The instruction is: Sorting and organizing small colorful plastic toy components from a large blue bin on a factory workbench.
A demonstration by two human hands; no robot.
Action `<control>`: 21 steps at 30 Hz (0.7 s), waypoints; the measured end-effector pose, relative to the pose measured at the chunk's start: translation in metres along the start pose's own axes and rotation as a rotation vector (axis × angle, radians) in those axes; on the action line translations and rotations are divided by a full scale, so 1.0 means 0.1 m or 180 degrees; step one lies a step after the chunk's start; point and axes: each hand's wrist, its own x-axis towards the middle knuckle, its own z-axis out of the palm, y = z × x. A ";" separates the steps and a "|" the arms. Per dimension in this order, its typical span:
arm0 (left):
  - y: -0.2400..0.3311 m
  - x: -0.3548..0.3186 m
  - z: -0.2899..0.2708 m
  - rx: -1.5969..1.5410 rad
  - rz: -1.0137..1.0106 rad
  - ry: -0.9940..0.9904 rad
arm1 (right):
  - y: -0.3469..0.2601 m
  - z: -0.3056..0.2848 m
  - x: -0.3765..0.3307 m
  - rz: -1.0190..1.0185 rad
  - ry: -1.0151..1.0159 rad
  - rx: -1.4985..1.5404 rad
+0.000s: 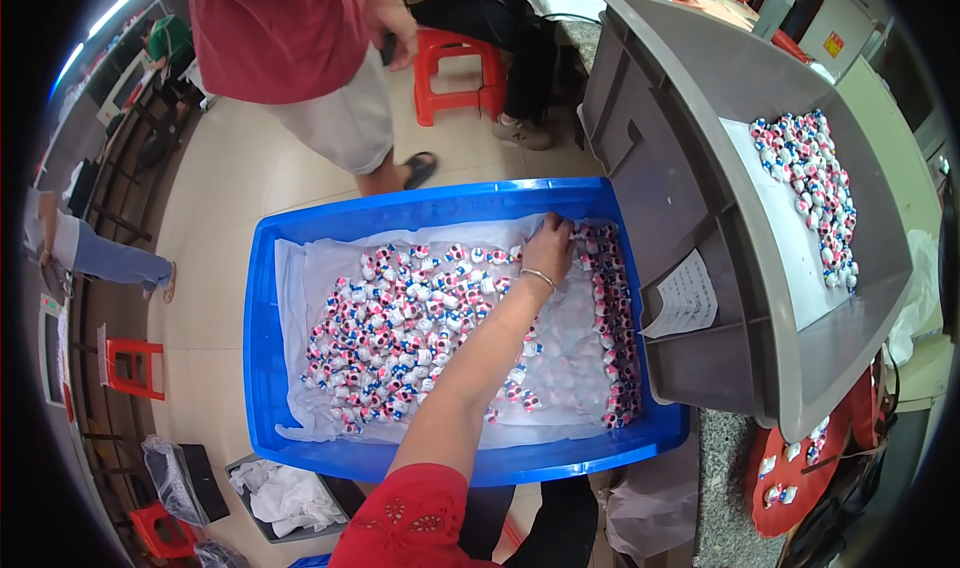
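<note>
My left arm, in a red sleeve with a bracelet at the wrist, reaches across a blue plastic tub [262, 328] lined with white sheeting [570, 368]. At the tub's far side my left hand [548, 252] is closed, its fingers bent down beside the top of the right-hand rows; what its fingertips hold is hidden. A loose heap of small white, pink and blue figurines [400, 318] with dark eye spots covers the left and middle of the sheeting. Along the right wall, more figurines [618, 338] stand in tight rows. My right hand is out of view.
A large grey crate [690, 218] stands tilted at the right, with figurines on white paper inside. Below it, a red tray [785, 498] holds several pieces. A person in a red shirt [275, 33] stands beyond the tub, near a red stool [458, 73].
</note>
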 end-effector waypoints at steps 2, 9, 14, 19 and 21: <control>0.01 0.01 -0.01 0.0431 0.0104 0.0098 | -0.02 0.00 0.01 0.0063 -0.0149 -0.0070; 0.03 0.00 -0.07 0.0521 0.0159 -0.0004 | -0.04 -0.05 0.01 -0.0008 -0.0123 0.0153; -0.09 -0.04 -0.21 0.0483 0.0167 -0.0158 | -0.15 -0.19 0.01 -0.0140 -0.0096 0.0230; 0.02 -0.14 -0.41 0.0470 0.0165 -0.0042 | -0.17 -0.27 -0.05 -0.0057 -0.0017 0.0288; 0.20 -0.22 -0.70 0.0418 0.0196 0.0033 | -0.11 -0.30 -0.07 -0.0097 0.0008 0.0281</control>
